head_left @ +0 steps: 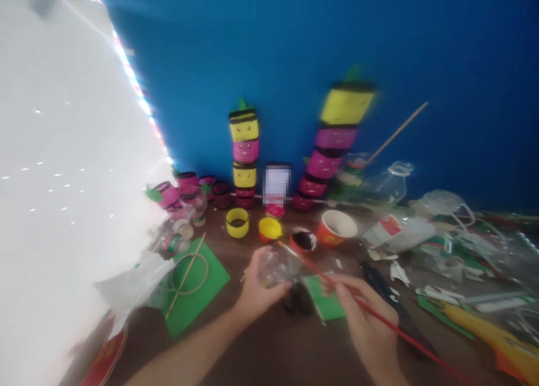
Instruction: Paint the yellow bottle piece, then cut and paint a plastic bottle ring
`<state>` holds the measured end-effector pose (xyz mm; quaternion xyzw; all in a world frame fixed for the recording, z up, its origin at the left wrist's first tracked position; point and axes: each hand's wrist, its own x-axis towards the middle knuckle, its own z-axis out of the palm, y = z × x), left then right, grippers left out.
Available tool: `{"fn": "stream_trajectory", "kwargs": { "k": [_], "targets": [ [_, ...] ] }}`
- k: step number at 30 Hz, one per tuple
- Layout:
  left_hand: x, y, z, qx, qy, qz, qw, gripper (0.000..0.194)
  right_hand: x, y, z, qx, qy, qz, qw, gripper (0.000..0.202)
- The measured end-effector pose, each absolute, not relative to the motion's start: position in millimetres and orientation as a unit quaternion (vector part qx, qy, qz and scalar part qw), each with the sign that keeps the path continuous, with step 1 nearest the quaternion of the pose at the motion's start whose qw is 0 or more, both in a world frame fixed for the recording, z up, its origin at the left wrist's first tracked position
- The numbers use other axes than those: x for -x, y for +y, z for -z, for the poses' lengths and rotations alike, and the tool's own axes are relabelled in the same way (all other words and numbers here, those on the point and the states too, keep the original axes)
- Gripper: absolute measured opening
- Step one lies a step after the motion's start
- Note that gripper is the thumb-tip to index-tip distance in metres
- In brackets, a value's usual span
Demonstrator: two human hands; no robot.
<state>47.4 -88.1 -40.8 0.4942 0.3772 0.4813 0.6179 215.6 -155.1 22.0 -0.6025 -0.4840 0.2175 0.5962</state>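
Note:
My left hand (261, 285) is closed around a clear plastic bottle piece (275, 267), held above the brown table (236, 358). In my right hand (366, 313) is a long paintbrush with a red handle (404, 335), pinched between the fingers. Its tip points up and left, just beyond the bottle piece. Past the hands stand a cup of yellow paint (270, 229), a cup of dark paint (303, 240) and a white-and-orange paper cup (337, 229). A yellow ring-shaped piece with black edges (237, 223) stands to their left. Green paper (326, 299) lies under my right hand.
Two stacks of painted yellow and pink segments, one upright (245, 156) and one leaning (330, 145), stand against the blue wall (286, 49). Green card (210, 279) lies left. Plastic bottles, scraps and a yellow tool (484, 330) crowd the right. Pink pieces (187, 184) stand back left.

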Motion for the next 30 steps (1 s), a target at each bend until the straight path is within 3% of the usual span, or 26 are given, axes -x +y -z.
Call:
{"fn": "stream_trajectory", "kwargs": {
  "k": [21, 30],
  "targets": [
    [-48.6, -88.5, 47.0, -0.472, 0.368, -0.486, 0.637, 0.076, -211.5, -154.0, -25.2, 0.618, -0.496, -0.203, 0.575, 0.02],
    [-48.0, -88.3, 43.6, -0.478, 0.381, -0.487, 0.624, 0.076, -213.3, -155.1, -17.2, 0.606, -0.509, -0.192, 0.58, 0.013]
  ]
}}
